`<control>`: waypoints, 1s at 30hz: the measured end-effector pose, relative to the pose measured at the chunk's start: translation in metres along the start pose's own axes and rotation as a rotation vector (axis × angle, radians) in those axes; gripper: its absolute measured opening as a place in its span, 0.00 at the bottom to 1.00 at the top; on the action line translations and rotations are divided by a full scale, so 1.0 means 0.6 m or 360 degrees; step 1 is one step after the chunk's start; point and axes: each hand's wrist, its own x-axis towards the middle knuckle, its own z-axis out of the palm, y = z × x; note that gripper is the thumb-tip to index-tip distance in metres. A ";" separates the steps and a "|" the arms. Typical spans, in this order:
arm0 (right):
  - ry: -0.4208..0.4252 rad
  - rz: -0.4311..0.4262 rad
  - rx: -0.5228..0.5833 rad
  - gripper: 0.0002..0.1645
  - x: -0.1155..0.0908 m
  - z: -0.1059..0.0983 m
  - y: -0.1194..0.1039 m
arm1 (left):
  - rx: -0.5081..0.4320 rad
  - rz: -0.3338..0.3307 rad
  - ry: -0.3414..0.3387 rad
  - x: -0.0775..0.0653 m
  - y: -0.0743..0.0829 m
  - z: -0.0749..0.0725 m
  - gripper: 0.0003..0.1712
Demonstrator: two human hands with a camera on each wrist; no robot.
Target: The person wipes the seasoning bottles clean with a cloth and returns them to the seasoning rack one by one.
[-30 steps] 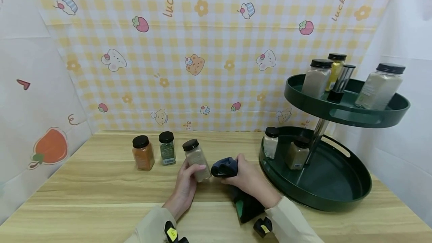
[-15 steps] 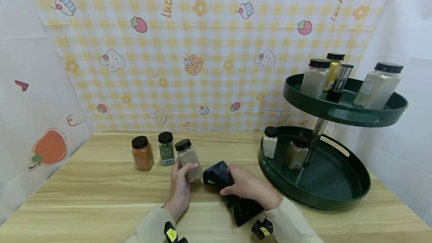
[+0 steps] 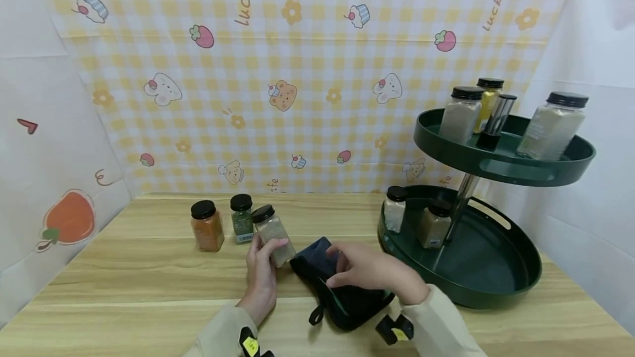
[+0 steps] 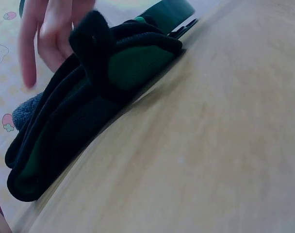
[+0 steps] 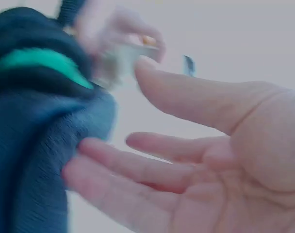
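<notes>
In the head view my left hand (image 3: 262,277) grips a clear spice jar (image 3: 272,231) with a black lid and pale contents. The jar leans to the left, its base close to a folded cloth (image 3: 354,307). Dark blue and black with green patches and a small loop, the cloth lies on the wooden table. Over it is my right hand (image 3: 372,269), fingers apart and loosely bent. The right wrist view shows that hand's palm (image 5: 254,165) holding nothing, with fingertips right at the blue cloth (image 5: 36,141). In the left wrist view, the cloth (image 4: 84,111) lies in layers.
An orange spice jar (image 3: 208,231) and a green one (image 3: 242,223) stand left of the held jar. To the right is a two-tier green rack; its lower tray (image 3: 488,274) bears two jars and its upper tray (image 3: 511,168) several containers.
My right hand has let go of the cloth, which now lies spread flatter on the table. My left hand has carried the jar a little to the left.
</notes>
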 end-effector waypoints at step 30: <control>-0.0085 0.0660 -0.0162 0.06 -0.120 -0.145 0.145 | -0.0014 -0.0040 -0.0011 0.003 -0.001 0.000 0.28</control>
